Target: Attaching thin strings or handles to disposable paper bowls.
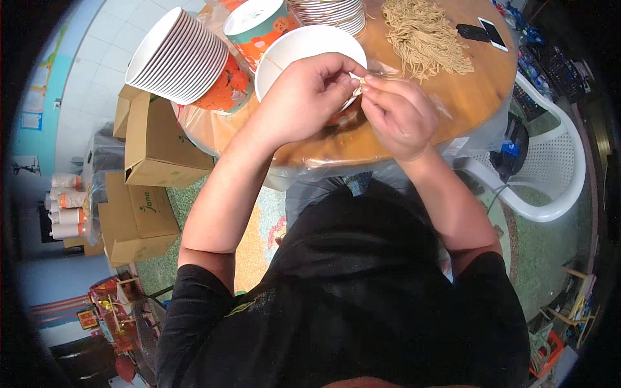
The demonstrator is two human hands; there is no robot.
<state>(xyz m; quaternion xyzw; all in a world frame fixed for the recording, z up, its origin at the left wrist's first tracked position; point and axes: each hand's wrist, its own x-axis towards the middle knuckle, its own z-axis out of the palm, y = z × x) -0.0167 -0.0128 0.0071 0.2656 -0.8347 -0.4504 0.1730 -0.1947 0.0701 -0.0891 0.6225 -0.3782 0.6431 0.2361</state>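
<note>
- Round wooden surface (482, 90), covered in clear plastic, is filling the top of the head view, with a white chair (563, 155) standing to its right and open cardboard boxes (169, 145) sitting on the left.
- On the surface, a leaning stack of paper buckets (184, 61) is resting at the left, a green-and-orange bucket (255, 16) is standing beside it, and a second stack (326, 10) is rising behind the work. A pile of tan string (424, 39) is lying at the right, near a phone (493, 33).
- One white-lined bucket (307, 46) is sitting at the near edge, under both hands, with a short string (273, 63) showing inside its left wall.
- Left hand (317, 84) is reaching over this bucket, thumb and forefinger drawn close at the right rim; whether they are gripping anything, I cannot tell.
- Right hand (400, 113) is meeting it there, thumb and fingers pinching a small pale bit, probably a string end (358, 91).
- Judging by this, the bucket is probably standing partway through its stringing: its left side is looking done, its right side is being worked.
- Brownish strands are showing along the second stack, so those buckets are perhaps finished; the leaning stack is showing none, and plenty of string is remaining.
</note>
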